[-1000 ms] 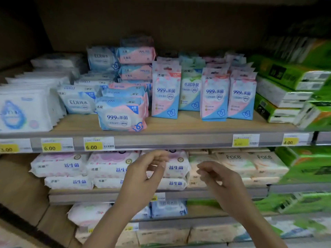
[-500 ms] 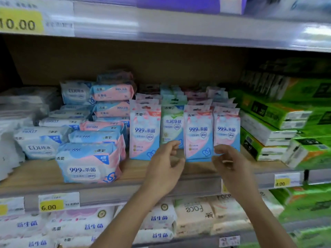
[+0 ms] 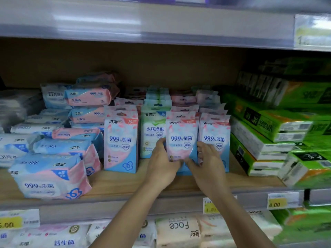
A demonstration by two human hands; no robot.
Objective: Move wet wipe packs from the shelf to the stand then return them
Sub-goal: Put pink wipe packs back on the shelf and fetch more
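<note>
**Four upright rows stand mid-shelf**

On the shelf (image 3: 125, 183) ahead of you, four rows of upright packs stand side by side, each front pack with more lined up behind it. Your left hand (image 3: 161, 163) and right hand (image 3: 209, 161) hold the third front pack (image 3: 181, 136), counted from the left, one hand at each side edge. Left of the rows, flat packs (image 3: 50, 176) lie in piles. To the right sit stacked tissue bundles (image 3: 265, 140). Under the shelf edge, the lower-shelf packs (image 3: 177, 230) lie flat.

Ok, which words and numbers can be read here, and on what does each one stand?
"99.9% 杀菌": held pink pack
"水润净肤": green pack
"EDI": pale blue pack
"Face", upside down: lower-shelf pack
"4.00": yellow price tag
Small print on packs: too blurred to read.
</note>
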